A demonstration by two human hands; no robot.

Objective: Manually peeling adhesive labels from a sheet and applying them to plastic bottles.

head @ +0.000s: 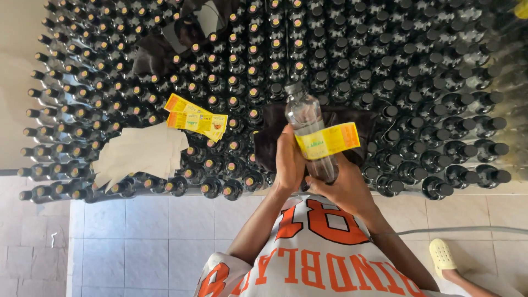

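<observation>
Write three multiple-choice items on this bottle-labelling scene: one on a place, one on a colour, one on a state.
1. Where does the stack of spare labels lie?
A. on the bottle tops, to the left of the hands
B. on the floor tiles
C. in the left hand

2. What colour is the label on the held bottle?
A. blue
B. yellow
C. white

3. How is the held bottle kept?
A. standing alone on the table
B. lying on the floor
C. gripped by both the left hand and the right hand

Key: 1 A, the stack rests on the caps; 2 B, it is yellow with orange edges; 3 C, both hands close around it.
</observation>
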